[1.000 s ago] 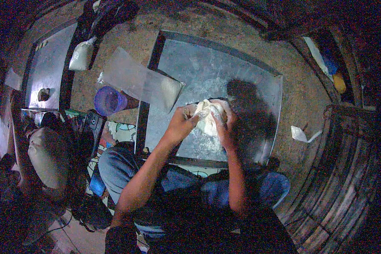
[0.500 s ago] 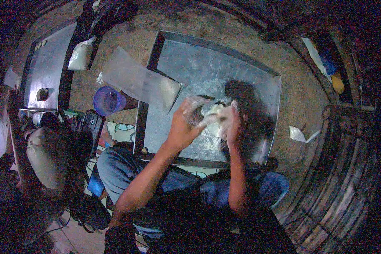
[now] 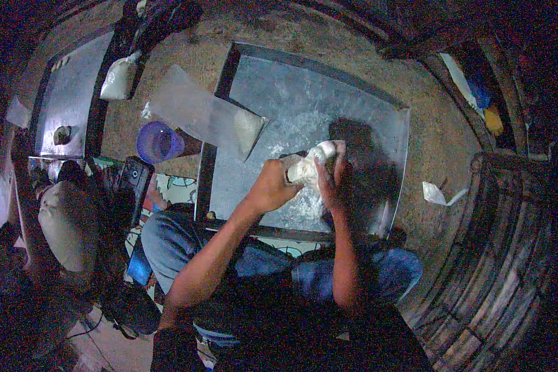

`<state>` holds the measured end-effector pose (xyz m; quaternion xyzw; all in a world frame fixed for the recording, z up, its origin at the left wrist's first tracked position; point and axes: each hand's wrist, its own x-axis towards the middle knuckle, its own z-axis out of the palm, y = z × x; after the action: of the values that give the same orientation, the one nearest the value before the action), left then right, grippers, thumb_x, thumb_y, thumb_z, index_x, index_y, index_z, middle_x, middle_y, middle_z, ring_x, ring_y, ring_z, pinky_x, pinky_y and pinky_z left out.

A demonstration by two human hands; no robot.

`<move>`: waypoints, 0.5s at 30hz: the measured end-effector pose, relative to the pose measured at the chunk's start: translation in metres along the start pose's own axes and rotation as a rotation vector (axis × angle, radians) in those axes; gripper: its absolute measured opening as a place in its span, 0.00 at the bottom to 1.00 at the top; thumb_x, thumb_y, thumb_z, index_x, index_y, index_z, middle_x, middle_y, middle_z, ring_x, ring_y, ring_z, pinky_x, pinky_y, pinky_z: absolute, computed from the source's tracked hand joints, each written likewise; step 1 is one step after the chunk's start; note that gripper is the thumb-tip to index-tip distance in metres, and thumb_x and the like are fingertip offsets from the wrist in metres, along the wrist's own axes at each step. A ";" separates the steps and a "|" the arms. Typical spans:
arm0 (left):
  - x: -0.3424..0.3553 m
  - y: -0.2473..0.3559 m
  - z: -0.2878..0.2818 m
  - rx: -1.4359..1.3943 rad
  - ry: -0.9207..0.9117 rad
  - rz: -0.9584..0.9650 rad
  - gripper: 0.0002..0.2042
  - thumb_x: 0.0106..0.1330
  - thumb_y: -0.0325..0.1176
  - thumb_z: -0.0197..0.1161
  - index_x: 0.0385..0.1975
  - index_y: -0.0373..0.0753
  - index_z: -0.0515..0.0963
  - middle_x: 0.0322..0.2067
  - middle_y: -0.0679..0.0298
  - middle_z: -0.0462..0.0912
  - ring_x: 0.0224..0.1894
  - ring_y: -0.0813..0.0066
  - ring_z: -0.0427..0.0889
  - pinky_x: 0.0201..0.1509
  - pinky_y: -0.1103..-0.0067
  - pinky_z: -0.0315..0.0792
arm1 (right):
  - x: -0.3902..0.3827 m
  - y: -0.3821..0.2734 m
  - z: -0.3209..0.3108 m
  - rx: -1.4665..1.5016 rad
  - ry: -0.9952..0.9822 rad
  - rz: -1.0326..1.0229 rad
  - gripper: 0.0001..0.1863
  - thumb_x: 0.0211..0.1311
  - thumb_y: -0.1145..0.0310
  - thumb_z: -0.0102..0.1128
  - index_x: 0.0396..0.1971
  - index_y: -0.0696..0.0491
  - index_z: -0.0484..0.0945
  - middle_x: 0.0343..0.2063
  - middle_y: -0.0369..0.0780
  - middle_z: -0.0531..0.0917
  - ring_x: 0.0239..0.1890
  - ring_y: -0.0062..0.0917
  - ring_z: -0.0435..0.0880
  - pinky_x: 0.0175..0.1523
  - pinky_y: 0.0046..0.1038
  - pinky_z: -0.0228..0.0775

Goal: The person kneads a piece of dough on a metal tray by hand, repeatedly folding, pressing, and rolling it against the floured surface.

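A lump of pale dough (image 3: 309,166) is held up between both hands above a floured metal tray (image 3: 359,118) on the ground. My left hand (image 3: 271,185) grips the dough from the left. My right hand (image 3: 332,178) presses on it from the right, fingers wrapped over its top. A flour patch (image 3: 304,204) lies on the tray right under the hands. My shadow falls across the tray's right half.
A clear plastic bag of flour (image 3: 211,118) overlaps the tray's left rim. A purple cup (image 3: 158,141) stands beside it, with a dark phone (image 3: 130,186) near. A second metal tray (image 3: 65,99) lies at far left, a white sack (image 3: 119,77) by it. Another person (image 3: 62,223) sits at left.
The dough, spread wider between my hands earlier, is now squeezed into a compact roll. Both hands have come closer together and turned more upright over the tray.
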<state>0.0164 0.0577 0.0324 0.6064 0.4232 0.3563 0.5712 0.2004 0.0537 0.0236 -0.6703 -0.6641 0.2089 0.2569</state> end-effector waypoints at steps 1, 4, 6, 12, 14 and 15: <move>0.000 0.006 -0.002 0.012 0.009 -0.023 0.19 0.46 0.25 0.67 0.42 0.34 0.78 0.37 0.49 0.82 0.40 0.51 0.82 0.46 0.68 0.73 | 0.004 -0.005 -0.004 0.082 0.009 0.042 0.26 0.60 0.67 0.58 0.57 0.57 0.64 0.49 0.47 0.75 0.53 0.35 0.74 0.60 0.34 0.63; 0.001 -0.002 -0.004 0.042 0.028 -0.031 0.16 0.48 0.26 0.65 0.40 0.34 0.78 0.34 0.50 0.82 0.37 0.52 0.82 0.44 0.68 0.74 | 0.014 -0.021 -0.013 0.328 0.111 0.038 0.27 0.57 0.69 0.60 0.57 0.55 0.64 0.51 0.44 0.74 0.56 0.34 0.71 0.61 0.33 0.61; -0.002 -0.011 -0.007 0.023 0.048 -0.036 0.14 0.50 0.26 0.64 0.39 0.33 0.79 0.31 0.51 0.83 0.35 0.53 0.83 0.43 0.69 0.74 | 0.018 -0.011 -0.021 0.186 0.151 -0.046 0.27 0.56 0.71 0.61 0.56 0.54 0.64 0.52 0.43 0.72 0.57 0.33 0.70 0.61 0.33 0.61; 0.000 0.003 -0.016 -0.099 0.050 -0.235 0.12 0.53 0.25 0.61 0.38 0.33 0.79 0.32 0.55 0.83 0.35 0.66 0.82 0.42 0.71 0.74 | 0.019 -0.037 -0.031 0.250 0.022 -0.238 0.20 0.60 0.62 0.56 0.51 0.55 0.76 0.56 0.43 0.75 0.61 0.33 0.70 0.64 0.35 0.60; -0.001 -0.005 -0.010 -0.070 0.022 -0.084 0.12 0.53 0.25 0.61 0.39 0.32 0.78 0.33 0.55 0.83 0.36 0.67 0.82 0.44 0.71 0.74 | 0.016 -0.041 -0.018 0.061 -0.072 -0.376 0.19 0.60 0.62 0.56 0.47 0.55 0.78 0.54 0.45 0.77 0.60 0.33 0.72 0.63 0.34 0.62; -0.001 -0.012 -0.007 -0.055 0.008 -0.008 0.13 0.53 0.25 0.61 0.39 0.32 0.78 0.34 0.54 0.83 0.37 0.68 0.82 0.45 0.71 0.74 | 0.015 -0.044 -0.016 0.009 -0.118 -0.391 0.18 0.59 0.63 0.56 0.47 0.56 0.79 0.52 0.45 0.78 0.58 0.33 0.73 0.62 0.34 0.63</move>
<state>0.0083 0.0599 0.0207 0.5873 0.4177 0.3680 0.5875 0.1762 0.0665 0.0638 -0.5141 -0.7946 0.1966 0.2562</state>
